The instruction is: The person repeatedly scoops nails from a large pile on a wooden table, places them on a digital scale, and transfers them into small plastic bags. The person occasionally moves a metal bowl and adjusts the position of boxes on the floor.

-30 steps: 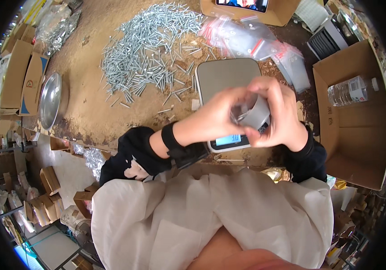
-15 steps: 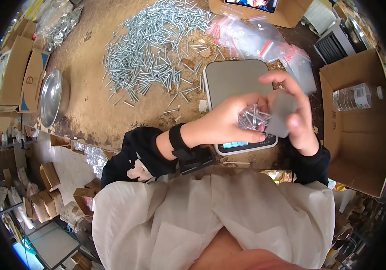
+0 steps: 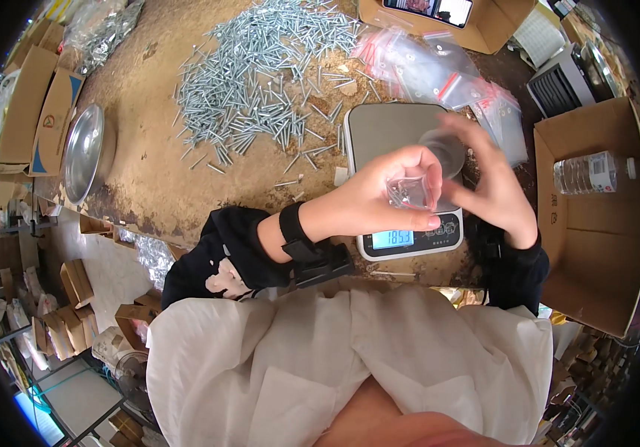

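Observation:
My left hand [image 3: 402, 190] is closed around a small clear plastic bag [image 3: 409, 191] with screws in it, held over the front part of a digital kitchen-type scale [image 3: 387, 123]. A clear plastic cup [image 3: 445, 155] is at the right side of the scale's grey pan. My right hand [image 3: 493, 179], smeared by motion, has its fingers and thumb spread around the cup's right side; contact between them is hard to make out. Beyond the scale a big heap of silver screws [image 3: 260, 82] covers the wooden table [image 3: 156, 164].
Clear zip bags [image 3: 424, 67] with red strips lie behind the scale. At the right stands an open cardboard box [image 3: 596, 246] with a plastic bottle [image 3: 588, 173] inside. A metal bowl [image 3: 85, 153] sits at the table's left edge. A phone [image 3: 439, 9] rests at the back.
The cup, tilted over the bag in my right hand before, is now at the scale's right side. My right hand's fingers have spread, and the scale's lit display is more visible.

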Tool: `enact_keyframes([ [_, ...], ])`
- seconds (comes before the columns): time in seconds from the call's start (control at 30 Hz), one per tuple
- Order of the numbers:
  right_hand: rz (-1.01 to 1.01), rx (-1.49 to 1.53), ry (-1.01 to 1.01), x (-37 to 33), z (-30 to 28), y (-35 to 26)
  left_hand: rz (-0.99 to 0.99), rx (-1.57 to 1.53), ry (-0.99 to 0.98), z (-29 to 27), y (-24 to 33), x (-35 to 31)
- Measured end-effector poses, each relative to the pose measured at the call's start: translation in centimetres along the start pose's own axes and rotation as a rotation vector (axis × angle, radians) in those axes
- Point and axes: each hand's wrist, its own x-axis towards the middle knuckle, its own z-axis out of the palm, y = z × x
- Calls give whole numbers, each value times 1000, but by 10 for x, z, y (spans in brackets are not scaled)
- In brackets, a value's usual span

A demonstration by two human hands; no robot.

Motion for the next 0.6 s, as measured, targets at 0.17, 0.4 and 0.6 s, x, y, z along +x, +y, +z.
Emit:
enact_keyframes([
  [0.17, -156, 61, 95, 6, 2, -18, -40, -68, 77, 0, 4, -3],
  [0.4, -417, -167, 149, -5, 7, -43, 248, 238, -7, 21, -2, -8],
  [0.6, -482, -99, 316, -11, 8, -37, 240, 496, 189, 16, 18, -12],
])
